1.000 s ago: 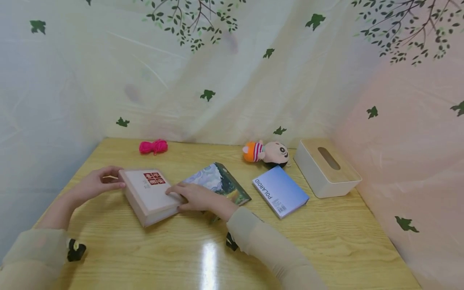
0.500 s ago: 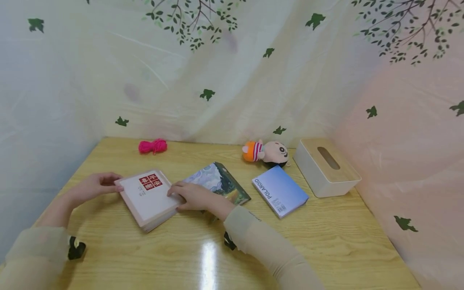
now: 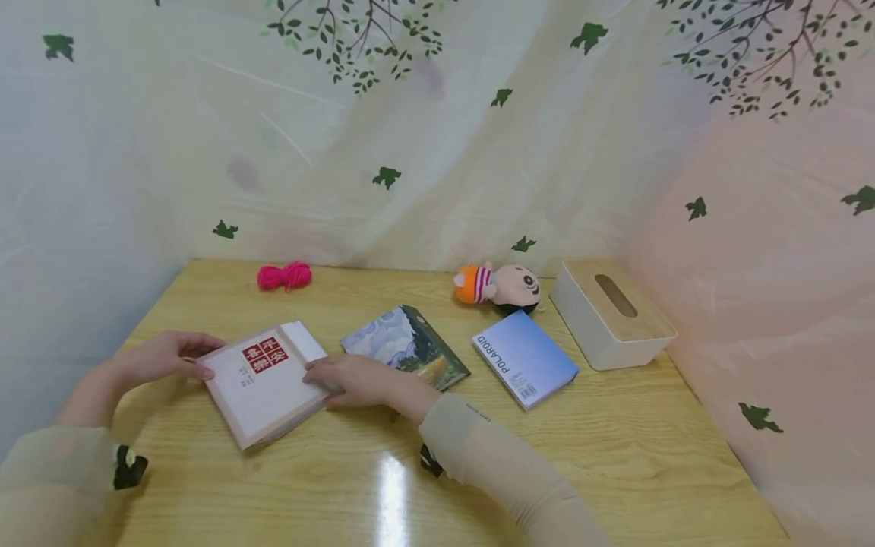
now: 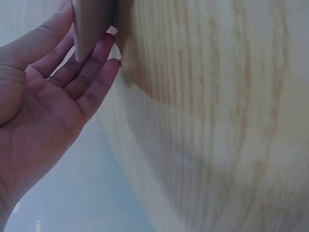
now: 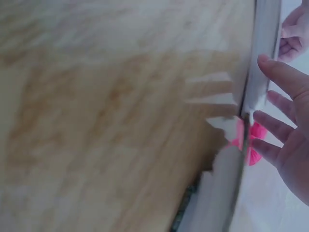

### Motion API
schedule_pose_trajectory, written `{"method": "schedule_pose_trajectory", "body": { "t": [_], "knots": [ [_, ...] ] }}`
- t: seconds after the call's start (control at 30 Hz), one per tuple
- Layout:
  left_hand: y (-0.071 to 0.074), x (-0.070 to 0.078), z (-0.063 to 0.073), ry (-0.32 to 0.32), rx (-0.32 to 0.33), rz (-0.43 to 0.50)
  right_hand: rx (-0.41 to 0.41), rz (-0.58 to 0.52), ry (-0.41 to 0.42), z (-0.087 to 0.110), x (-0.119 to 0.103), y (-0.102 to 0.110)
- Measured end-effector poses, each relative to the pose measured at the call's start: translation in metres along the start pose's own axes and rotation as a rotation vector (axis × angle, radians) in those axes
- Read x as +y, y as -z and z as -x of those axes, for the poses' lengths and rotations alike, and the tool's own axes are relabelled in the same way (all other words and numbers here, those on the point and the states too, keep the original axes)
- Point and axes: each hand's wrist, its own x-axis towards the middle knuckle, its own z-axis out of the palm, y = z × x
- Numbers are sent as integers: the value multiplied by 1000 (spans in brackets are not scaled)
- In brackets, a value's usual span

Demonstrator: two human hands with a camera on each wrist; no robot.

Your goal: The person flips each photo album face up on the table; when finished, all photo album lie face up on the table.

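Observation:
A thick white book (image 3: 273,399) with a red square of characters on its cover lies between the hands in the head view. The left hand (image 3: 160,358) pinches its left edge. In the left wrist view the thumb and fingers (image 4: 96,72) stand on either side of a pale brown edge. At the book's right side, the right hand (image 3: 362,380) rests its fingertips on the cover. The right wrist view shows that hand's fingers (image 5: 273,125) fairly straight beside the book's edge. A white strip shows along the cover's upper right. A painted-landscape book (image 3: 403,342) lies just behind the right hand.
On the wooden table (image 3: 615,463) a blue POLAROID box (image 3: 525,358) lies to the right. Behind it are a plush doll (image 3: 495,287) and a white tissue box (image 3: 604,323) with a wooden lid. Pink yarn (image 3: 284,276) lies at the back left, before the hanging cloth (image 3: 328,197).
The white book has turned and shifted left and nearer, its front side showing less. The left hand has moved left and down with its edge; the right hand has shifted slightly.

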Motion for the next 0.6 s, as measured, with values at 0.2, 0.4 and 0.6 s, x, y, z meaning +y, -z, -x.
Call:
{"method": "schedule_pose_trajectory", "body": {
  "t": [0.2, 0.4, 0.6],
  "knots": [
    [4, 18, -6, -39, 22, -41, -9, -53, -52, 10, 4, 10],
    [7, 60, -21, -96, 120, -61, 31, -124, -126, 35, 7, 42],
    [2, 106, -41, -163, 193, -94, 110, -157, -118, 67, 17, 65]
  ]
}}
